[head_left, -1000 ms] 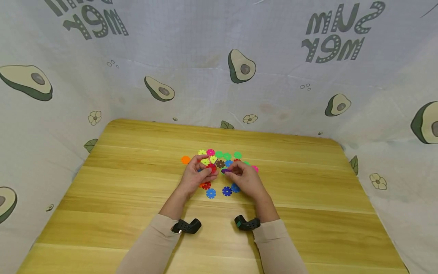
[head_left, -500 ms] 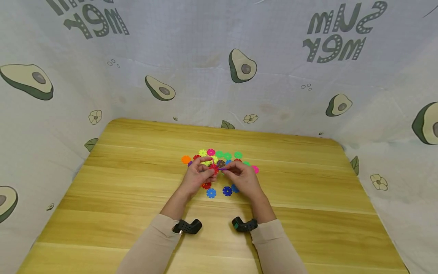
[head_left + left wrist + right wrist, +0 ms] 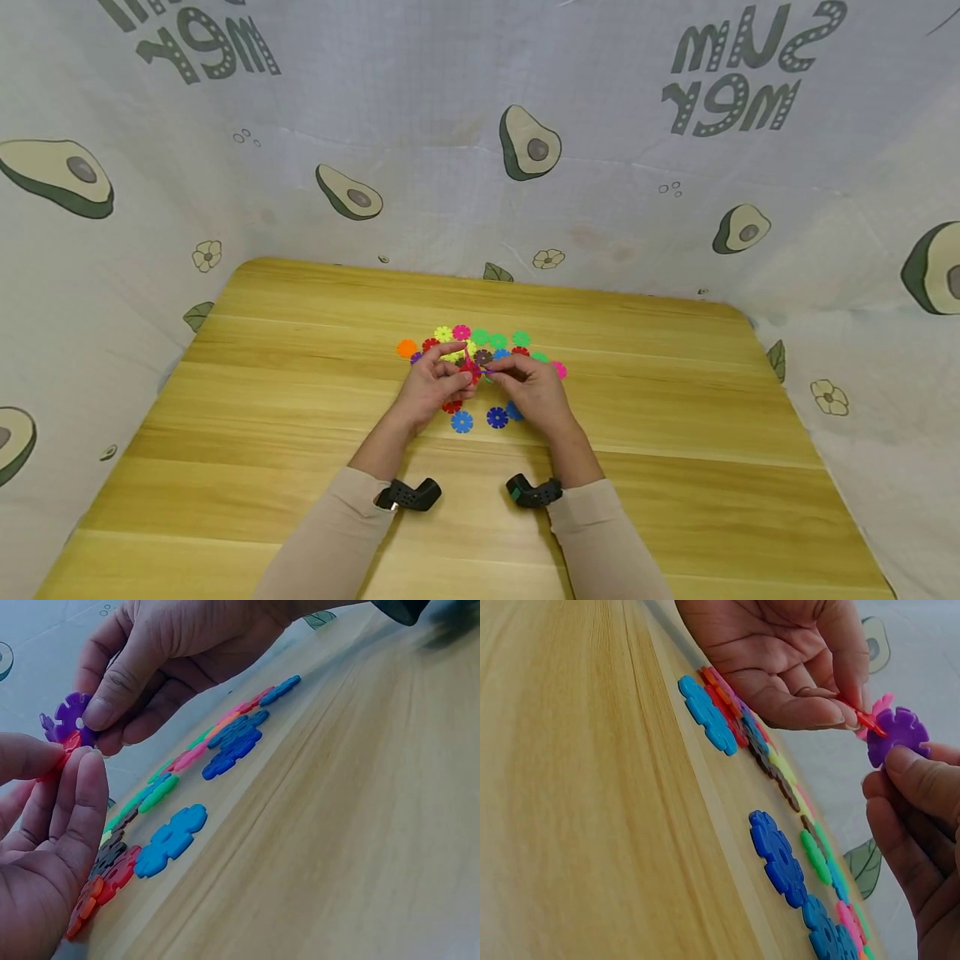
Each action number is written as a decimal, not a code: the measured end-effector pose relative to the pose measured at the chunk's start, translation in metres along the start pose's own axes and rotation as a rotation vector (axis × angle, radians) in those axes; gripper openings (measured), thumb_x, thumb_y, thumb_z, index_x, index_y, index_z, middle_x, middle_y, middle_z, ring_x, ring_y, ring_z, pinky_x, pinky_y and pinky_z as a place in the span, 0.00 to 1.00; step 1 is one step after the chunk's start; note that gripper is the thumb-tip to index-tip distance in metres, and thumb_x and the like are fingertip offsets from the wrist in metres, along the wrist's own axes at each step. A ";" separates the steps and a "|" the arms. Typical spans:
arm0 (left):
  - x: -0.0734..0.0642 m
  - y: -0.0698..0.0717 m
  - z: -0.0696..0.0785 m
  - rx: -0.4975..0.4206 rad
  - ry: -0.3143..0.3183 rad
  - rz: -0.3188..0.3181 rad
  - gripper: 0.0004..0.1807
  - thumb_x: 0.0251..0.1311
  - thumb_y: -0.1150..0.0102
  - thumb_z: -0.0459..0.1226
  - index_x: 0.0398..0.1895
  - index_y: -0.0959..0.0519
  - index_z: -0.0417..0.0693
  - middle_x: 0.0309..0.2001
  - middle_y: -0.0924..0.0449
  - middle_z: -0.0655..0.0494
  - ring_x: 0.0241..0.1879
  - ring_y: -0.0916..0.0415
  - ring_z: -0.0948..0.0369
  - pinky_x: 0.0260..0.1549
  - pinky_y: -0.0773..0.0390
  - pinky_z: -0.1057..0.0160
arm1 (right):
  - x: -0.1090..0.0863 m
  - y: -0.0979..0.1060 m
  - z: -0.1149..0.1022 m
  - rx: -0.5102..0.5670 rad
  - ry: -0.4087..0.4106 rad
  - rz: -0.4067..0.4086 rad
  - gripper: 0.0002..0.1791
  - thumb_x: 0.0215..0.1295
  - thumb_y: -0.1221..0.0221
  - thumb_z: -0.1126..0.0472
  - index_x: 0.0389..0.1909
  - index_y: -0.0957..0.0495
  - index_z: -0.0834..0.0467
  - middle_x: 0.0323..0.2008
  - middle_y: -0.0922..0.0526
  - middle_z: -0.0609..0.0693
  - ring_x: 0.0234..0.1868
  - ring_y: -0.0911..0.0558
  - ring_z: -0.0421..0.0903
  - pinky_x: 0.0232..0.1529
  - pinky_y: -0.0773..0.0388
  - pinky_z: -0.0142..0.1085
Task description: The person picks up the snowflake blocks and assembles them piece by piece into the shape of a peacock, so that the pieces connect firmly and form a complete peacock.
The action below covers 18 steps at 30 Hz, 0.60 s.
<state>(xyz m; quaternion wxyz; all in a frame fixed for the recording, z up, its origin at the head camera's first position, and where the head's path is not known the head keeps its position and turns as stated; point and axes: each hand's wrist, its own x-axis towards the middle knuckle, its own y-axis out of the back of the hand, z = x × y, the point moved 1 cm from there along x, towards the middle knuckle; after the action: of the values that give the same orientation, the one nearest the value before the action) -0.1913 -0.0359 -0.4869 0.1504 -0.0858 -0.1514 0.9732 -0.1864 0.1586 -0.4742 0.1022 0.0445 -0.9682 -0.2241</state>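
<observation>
My left hand [image 3: 427, 392] pinches a red notched plastic disc [image 3: 865, 720] between thumb and fingers. A pink disc [image 3: 886, 700] sits against the red one, partly hidden behind the other pieces. With thumb and fingertips, my right hand [image 3: 536, 393] grips a purple notched disc [image 3: 901, 732]. The purple disc meets the rim of the red disc at an angle in both wrist views; how deep the notches sit in each other cannot be made out. Both hands are raised above the table, close together over the loose discs.
Loose flower-shaped discs lie flat on the wooden table [image 3: 300, 467] around and beyond the hands. Among them are a light blue disc [image 3: 462, 422], a dark blue disc [image 3: 497, 417], an orange disc [image 3: 407, 348] and several green ones. A printed curtain [image 3: 435, 83] hangs behind the table.
My right hand has moved left, bringing the purple disc from apart to contact with the red one. In the last half second both hands have barely shifted.
</observation>
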 end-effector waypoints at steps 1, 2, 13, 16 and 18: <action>0.000 0.000 0.000 0.004 -0.001 -0.005 0.32 0.68 0.45 0.23 0.75 0.40 0.36 0.31 0.22 0.58 0.29 0.14 0.64 0.36 0.11 0.66 | 0.000 0.000 0.000 0.000 -0.004 -0.003 0.05 0.64 0.32 0.67 0.40 0.12 0.61 0.41 0.10 0.58 0.42 0.13 0.50 0.42 0.18 0.25; 0.000 0.001 0.000 0.007 -0.003 -0.009 0.32 0.68 0.46 0.23 0.75 0.40 0.36 0.31 0.23 0.58 0.30 0.14 0.64 0.37 0.11 0.66 | 0.000 0.000 0.001 0.004 -0.010 -0.008 0.05 0.64 0.32 0.67 0.40 0.12 0.61 0.42 0.10 0.58 0.43 0.13 0.50 0.42 0.18 0.25; 0.001 0.006 -0.001 0.014 -0.007 0.015 0.31 0.69 0.45 0.25 0.75 0.38 0.38 0.33 0.25 0.58 0.32 0.14 0.62 0.41 0.11 0.64 | 0.001 0.007 0.006 -0.028 -0.035 -0.031 0.05 0.65 0.32 0.64 0.40 0.12 0.58 0.41 0.11 0.55 0.41 0.13 0.48 0.43 0.16 0.26; 0.001 0.006 0.000 0.011 -0.007 0.025 0.31 0.69 0.45 0.25 0.75 0.38 0.38 0.34 0.25 0.58 0.32 0.14 0.62 0.41 0.11 0.64 | 0.002 0.005 0.007 -0.109 -0.034 -0.090 0.04 0.65 0.31 0.63 0.40 0.12 0.56 0.39 0.11 0.52 0.38 0.15 0.45 0.41 0.17 0.29; 0.001 0.005 0.000 0.001 -0.006 0.041 0.31 0.69 0.45 0.24 0.74 0.37 0.38 0.34 0.25 0.58 0.31 0.14 0.63 0.40 0.11 0.64 | 0.002 0.004 0.007 -0.163 -0.053 -0.147 0.05 0.64 0.30 0.61 0.40 0.12 0.53 0.39 0.11 0.49 0.37 0.17 0.42 0.40 0.18 0.31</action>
<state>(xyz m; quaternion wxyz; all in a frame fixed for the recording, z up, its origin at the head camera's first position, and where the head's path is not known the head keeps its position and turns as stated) -0.1936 -0.0406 -0.4886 0.1301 -0.0859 -0.1493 0.9764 -0.1899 0.1649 -0.4788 0.0632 0.1010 -0.9433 -0.3099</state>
